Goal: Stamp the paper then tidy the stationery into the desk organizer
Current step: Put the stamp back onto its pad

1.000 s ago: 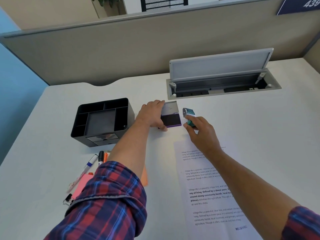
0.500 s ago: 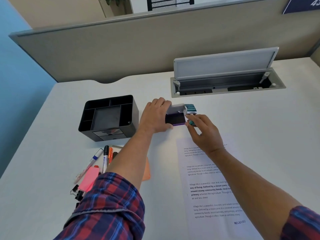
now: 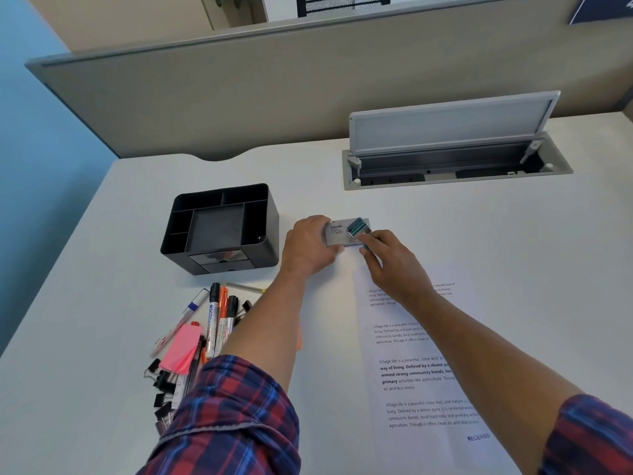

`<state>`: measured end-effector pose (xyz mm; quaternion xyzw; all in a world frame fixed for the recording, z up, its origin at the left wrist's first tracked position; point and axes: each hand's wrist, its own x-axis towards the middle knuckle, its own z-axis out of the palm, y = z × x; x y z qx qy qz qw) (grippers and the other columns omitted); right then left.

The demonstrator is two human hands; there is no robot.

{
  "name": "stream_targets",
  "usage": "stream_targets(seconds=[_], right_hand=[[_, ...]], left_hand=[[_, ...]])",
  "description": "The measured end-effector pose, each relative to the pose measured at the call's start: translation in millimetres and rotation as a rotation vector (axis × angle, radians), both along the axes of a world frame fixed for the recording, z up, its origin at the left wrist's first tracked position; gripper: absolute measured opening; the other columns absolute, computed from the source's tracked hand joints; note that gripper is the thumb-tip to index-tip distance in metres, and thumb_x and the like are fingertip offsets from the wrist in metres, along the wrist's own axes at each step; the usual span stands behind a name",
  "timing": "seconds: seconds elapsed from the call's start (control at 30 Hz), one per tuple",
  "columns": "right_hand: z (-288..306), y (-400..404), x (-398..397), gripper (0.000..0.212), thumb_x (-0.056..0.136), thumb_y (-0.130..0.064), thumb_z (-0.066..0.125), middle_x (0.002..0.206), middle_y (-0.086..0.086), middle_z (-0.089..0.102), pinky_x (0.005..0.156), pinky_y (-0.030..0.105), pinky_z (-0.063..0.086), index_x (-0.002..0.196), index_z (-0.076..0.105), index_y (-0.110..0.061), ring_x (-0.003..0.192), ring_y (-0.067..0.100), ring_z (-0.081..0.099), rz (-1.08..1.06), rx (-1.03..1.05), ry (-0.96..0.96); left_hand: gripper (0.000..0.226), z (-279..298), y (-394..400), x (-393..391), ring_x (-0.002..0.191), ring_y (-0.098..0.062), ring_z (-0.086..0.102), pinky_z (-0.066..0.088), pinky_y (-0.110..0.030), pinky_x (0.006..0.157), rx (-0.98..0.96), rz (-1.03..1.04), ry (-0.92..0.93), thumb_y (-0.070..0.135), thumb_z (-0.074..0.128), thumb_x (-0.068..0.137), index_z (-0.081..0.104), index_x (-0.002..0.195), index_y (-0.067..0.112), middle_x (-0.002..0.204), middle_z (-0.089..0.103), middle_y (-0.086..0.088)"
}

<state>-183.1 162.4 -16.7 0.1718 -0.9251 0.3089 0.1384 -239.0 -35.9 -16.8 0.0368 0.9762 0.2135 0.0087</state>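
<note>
While left hand (image 3: 310, 245) grips "camlin" ink pad (image 3: 337, 233), right hand (image 3: 394, 260) pinches teal stamp (image 3: 357, 228); paper (image 3: 428, 371) reads "RECEIVED".

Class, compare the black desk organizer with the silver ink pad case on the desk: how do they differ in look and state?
The desk organizer is black, tall and open-topped with compartments; the ink pad case is silver, flat and lidded shut. The organizer stands untouched, while the left hand holds the case and the right hand holds a teal stamp over it. Both rest on the white desk.
</note>
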Motion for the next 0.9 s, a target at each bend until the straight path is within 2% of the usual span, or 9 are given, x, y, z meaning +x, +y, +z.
stream_targets(seconds=[0.13,0.2,0.33,0.63,0.8,0.9], right_hand=[[2.9,-9.3,-8.4,0.030,0.098,-0.010,0.062,0.114,0.017,0.067,0.065,0.047,0.059,0.126,0.067,-0.003,0.089,0.037,0.068,0.010,0.013,-0.007],[5.1,-15.2,-12.4,0.030,0.096,-0.009,0.064,0.114,0.015,0.068,0.069,0.047,0.058,0.126,0.068,-0.005,0.091,0.035,0.068,-0.022,-0.035,-0.022],[7.2,-27.6,-17.6,0.029,0.096,-0.016,0.065,0.117,0.008,0.072,0.075,0.041,0.055,0.124,0.071,-0.012,0.095,0.030,0.069,-0.127,-0.126,-0.054],[-5.7,-37.8,-16.2,0.029,0.093,-0.022,0.070,0.114,0.003,0.075,0.085,0.041,0.049,0.121,0.074,-0.018,0.096,0.029,0.071,-0.189,-0.081,-0.126],[-7.4,-37.4,-18.5,0.026,0.088,-0.020,0.075,0.095,0.013,0.077,0.076,0.044,0.052,0.113,0.077,-0.011,0.083,0.039,0.065,-0.175,-0.041,-0.082],[-8.8,-37.6,-18.4,0.026,0.089,-0.018,0.074,0.095,0.014,0.072,0.076,0.043,0.052,0.113,0.077,-0.010,0.090,0.037,0.060,-0.208,-0.046,-0.086]], left_hand=[[0.061,0.1,0.5,1.3,0.124,-0.024,0.053,0.043,-0.039,0.100,0.026,0.015,0.001,0.045,0.079,0.078,0.059,0.131,0.022,0.134,0.061,0.003],[0.062,-0.3,-0.2,2.1,0.125,-0.022,0.052,0.043,-0.039,0.101,0.047,0.023,-0.004,0.044,0.080,0.078,0.058,0.132,0.022,0.135,0.060,0.004],[0.060,0.2,-1.7,0.8,0.124,-0.021,0.052,0.045,-0.040,0.100,0.085,0.034,-0.006,0.043,0.082,0.076,0.061,0.128,0.023,0.133,0.061,0.006],[0.063,4.4,-2.3,-2.9,0.118,-0.019,0.054,0.049,-0.040,0.093,0.077,0.021,-0.012,0.058,0.082,0.072,0.063,0.122,0.025,0.129,0.062,0.008],[0.063,2.8,-3.3,-3.4,0.119,-0.020,0.054,0.047,-0.037,0.091,0.079,0.022,-0.015,0.057,0.082,0.071,0.063,0.122,0.025,0.129,0.061,0.008],[0.062,1.9,-3.4,-3.5,0.117,-0.020,0.054,0.048,-0.037,0.090,0.076,0.023,-0.015,0.057,0.081,0.072,0.062,0.122,0.026,0.128,0.062,0.008]])
